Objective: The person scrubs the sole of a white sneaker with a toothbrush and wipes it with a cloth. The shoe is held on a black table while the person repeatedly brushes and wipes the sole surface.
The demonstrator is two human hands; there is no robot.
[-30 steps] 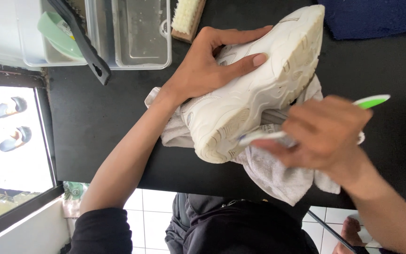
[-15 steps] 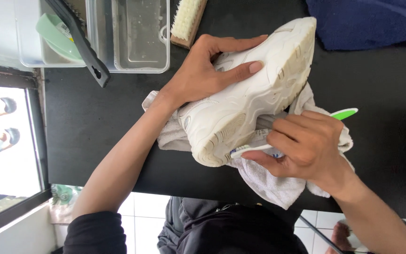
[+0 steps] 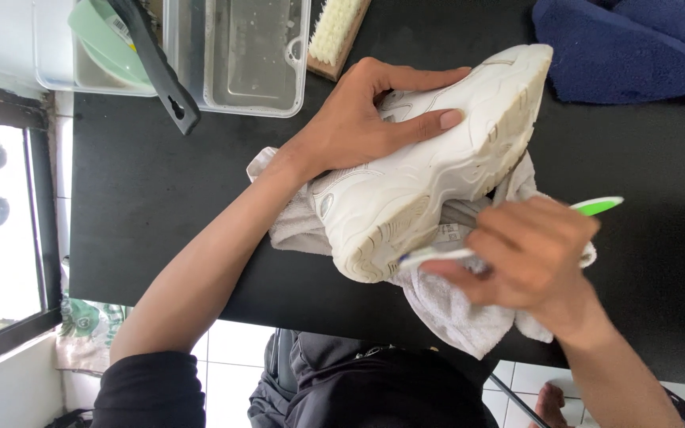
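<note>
A white sneaker (image 3: 430, 178) lies on its side over a pale cloth (image 3: 453, 313) on the black table (image 3: 168, 206). My left hand (image 3: 366, 119) grips the sneaker's upper, fingers spread across it. My right hand (image 3: 529, 257) is closed around a toothbrush (image 3: 596, 208) with a green and white handle. The brush head touches the sole edge near the sneaker's lower end.
A clear plastic tub (image 3: 247, 55) stands at the table's far edge, with a wooden scrub brush (image 3: 336, 36) beside it. A green bowl (image 3: 109, 43) and a black handle (image 3: 160, 71) sit in another tub. A dark blue towel (image 3: 636, 47) lies at the top right.
My right hand has slid the toothbrush left along the sole edge, then back a little. My left hand keeps its hold on the sneaker.
</note>
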